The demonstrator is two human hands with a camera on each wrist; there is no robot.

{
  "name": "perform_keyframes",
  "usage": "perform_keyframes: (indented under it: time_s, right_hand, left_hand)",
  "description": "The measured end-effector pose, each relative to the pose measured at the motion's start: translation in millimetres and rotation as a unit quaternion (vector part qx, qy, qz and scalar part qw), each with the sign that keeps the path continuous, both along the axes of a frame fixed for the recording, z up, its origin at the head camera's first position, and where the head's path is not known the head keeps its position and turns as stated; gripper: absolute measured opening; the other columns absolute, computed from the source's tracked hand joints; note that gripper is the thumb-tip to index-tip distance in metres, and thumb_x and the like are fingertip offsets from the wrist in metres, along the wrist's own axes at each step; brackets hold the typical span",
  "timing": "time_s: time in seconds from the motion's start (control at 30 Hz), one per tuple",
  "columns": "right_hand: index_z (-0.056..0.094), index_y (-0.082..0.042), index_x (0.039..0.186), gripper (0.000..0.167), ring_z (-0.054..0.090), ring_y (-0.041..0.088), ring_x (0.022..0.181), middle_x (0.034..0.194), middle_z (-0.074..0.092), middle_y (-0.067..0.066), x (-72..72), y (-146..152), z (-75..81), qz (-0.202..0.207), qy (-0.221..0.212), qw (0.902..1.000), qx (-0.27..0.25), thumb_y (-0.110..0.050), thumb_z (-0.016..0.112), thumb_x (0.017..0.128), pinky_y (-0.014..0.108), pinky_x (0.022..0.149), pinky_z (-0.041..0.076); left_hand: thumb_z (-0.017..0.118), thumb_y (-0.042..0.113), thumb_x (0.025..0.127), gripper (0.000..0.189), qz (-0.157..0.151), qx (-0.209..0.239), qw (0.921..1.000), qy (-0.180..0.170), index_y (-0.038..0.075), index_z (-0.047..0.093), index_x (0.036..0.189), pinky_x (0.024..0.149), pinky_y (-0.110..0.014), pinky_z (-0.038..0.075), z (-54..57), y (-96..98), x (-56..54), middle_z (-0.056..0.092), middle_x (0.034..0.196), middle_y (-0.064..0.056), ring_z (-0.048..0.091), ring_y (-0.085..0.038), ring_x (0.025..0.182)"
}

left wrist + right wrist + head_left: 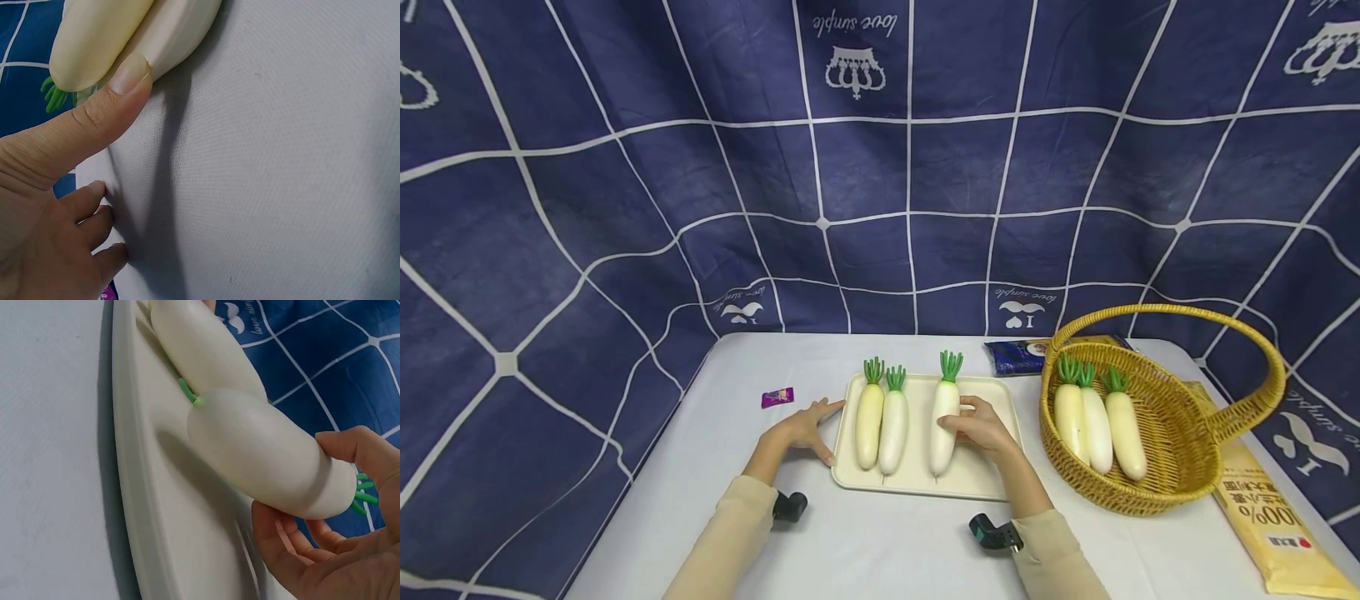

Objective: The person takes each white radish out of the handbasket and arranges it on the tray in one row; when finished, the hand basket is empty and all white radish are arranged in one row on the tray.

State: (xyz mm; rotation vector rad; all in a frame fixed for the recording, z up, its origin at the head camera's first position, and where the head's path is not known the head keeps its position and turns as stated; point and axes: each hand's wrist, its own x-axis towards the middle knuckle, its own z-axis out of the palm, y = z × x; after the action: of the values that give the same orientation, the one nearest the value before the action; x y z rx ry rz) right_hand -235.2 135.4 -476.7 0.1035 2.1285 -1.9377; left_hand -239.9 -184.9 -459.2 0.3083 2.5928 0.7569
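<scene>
Between the person's two hands, one cream rectangular tray (919,433) bears three long white green-topped radishes (892,425). The right hand (981,427) grips the rightmost; the left hand (805,427) spreads its fingers at the tray's edge, one small purple packet (777,397) just beyond. Right of the right hand, one golden wicker basket (1180,433) holds three more, partly blocking one blue plastic packet (1017,357) and one yellow bag (1262,517).

- small purple packet (777,397), flat on tabletop (850,550), left side
- blue printed packet (1017,357), back edge, right of centre, partly hidden
- yellow printed packet (1273,525), far right, partly hidden
- navy backdrop cloth (865,183), white grid lines, upside-down "love simple" lettering
- tabletop surface white
</scene>
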Motion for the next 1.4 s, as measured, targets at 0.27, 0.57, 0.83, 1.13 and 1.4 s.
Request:
perform_keyframes:
  time_s: [0.27, 0.57, 0.83, 1.13, 1.4]
  right_hand:
    - [0.039, 0.013, 0.122, 0.064, 0.064, 0.018, 0.066, 0.099, 0.065, 0.026, -2.5, -11.7, -2.5, -0.005, 0.004, 0.9996, 0.026, -0.004, 0.071, 0.070, 0.029, 0.060, 0.055]
    - [0.043, 0.013, 0.120, 0.064, 0.064, 0.019, 0.066, 0.099, 0.065, 0.026, -2.4, -20.9, -3.6, -0.017, 0.003, 0.9978, 0.063, -0.008, 0.074, 0.069, 0.030, 0.059, 0.056]
    - [0.046, 0.012, 0.114, 0.061, 0.064, 0.022, 0.068, 0.098, 0.061, 0.025, -1.6, -29.6, -1.8, -0.037, 0.008, 0.9950, 0.092, -0.010, 0.076, 0.066, 0.030, 0.057, 0.057]
    - [0.051, 0.011, 0.109, 0.057, 0.063, 0.019, 0.063, 0.097, 0.062, 0.023, 1.9, -33.2, 1.5, -0.046, 0.013, 0.9900, 0.133, -0.015, 0.077, 0.066, 0.029, 0.055, 0.057]
    - [0.051, 0.012, 0.112, 0.060, 0.064, 0.019, 0.059, 0.100, 0.061, 0.025, 2.5, -32.8, 1.7, -0.042, 0.006, 0.9914, 0.124, -0.016, 0.079, 0.067, 0.031, 0.055, 0.058]
  left_hand:
    - [0.089, 0.017, 0.055, 0.107, 0.003, 0.003, 1.0000, -0.001, 0.014, 0.033, 0.147, 0.109, -0.065, 0.011, -2.6, -1.0, -1.3, 0.015, 0.153, -0.025, 0.011, -0.045, 0.140]
    - [0.089, 0.017, 0.055, 0.108, 0.000, 0.005, 1.0000, 0.000, 0.013, 0.033, 0.147, 0.109, -0.065, 0.011, -2.0, -0.6, -1.4, 0.015, 0.153, -0.026, 0.011, -0.045, 0.140]
    - [0.089, 0.017, 0.055, 0.108, 0.003, 0.004, 1.0000, -0.003, 0.014, 0.032, 0.147, 0.108, -0.066, 0.011, -1.8, -0.2, -1.5, 0.015, 0.153, -0.026, 0.011, -0.045, 0.140]
    - [0.089, 0.017, 0.055, 0.108, 0.003, -0.003, 1.0000, -0.005, 0.014, 0.033, 0.147, 0.108, -0.067, 0.012, -1.3, 0.9, -1.1, 0.015, 0.153, -0.025, 0.012, -0.045, 0.140]
    - [0.089, 0.017, 0.056, 0.108, -0.001, -0.007, 1.0000, -0.003, 0.013, 0.031, 0.147, 0.108, -0.067, 0.011, 0.2, 0.5, -1.0, 0.015, 0.153, -0.025, 0.012, -0.047, 0.139]
